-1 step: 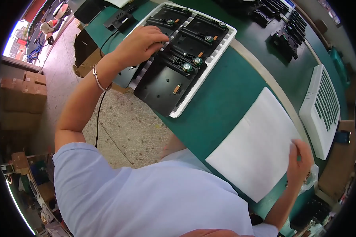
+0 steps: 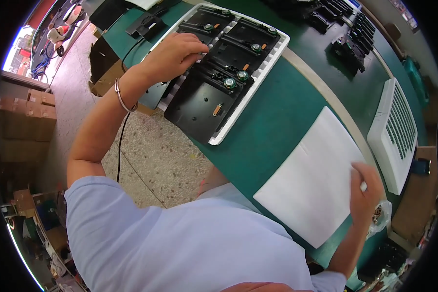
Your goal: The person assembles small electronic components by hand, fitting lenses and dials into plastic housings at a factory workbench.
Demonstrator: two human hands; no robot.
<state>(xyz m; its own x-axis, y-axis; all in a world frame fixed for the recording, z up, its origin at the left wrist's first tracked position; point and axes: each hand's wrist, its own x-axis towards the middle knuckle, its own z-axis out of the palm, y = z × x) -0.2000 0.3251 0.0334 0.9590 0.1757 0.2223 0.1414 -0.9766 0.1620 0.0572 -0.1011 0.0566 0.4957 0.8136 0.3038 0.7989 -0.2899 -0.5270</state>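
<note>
My left hand (image 2: 175,56) reaches over a white foam tray (image 2: 265,73) that holds several flat black panels (image 2: 197,104). Its fingers are curled together at the tray's left side, above the panels; whatever they grip is hidden. Round metallic parts (image 2: 229,83) and small copper-coloured connectors (image 2: 217,110) sit on the panels. At the right edge of a white sheet (image 2: 311,180) on the green table, my right hand (image 2: 367,194) is slightly blurred, with thumb and fingers drawn together. I cannot make out anything between them.
A white slotted tray (image 2: 394,136) stands at the right, near a clear plastic bag (image 2: 382,214). Black assemblies (image 2: 353,44) lie in rows at the far right. A black device (image 2: 146,25) with a cable is beyond my left hand; cardboard boxes (image 2: 27,114) stand on the floor.
My right hand has shifted slightly away from me and to the left along the sheet's edge. My left hand stays at the tray.
</note>
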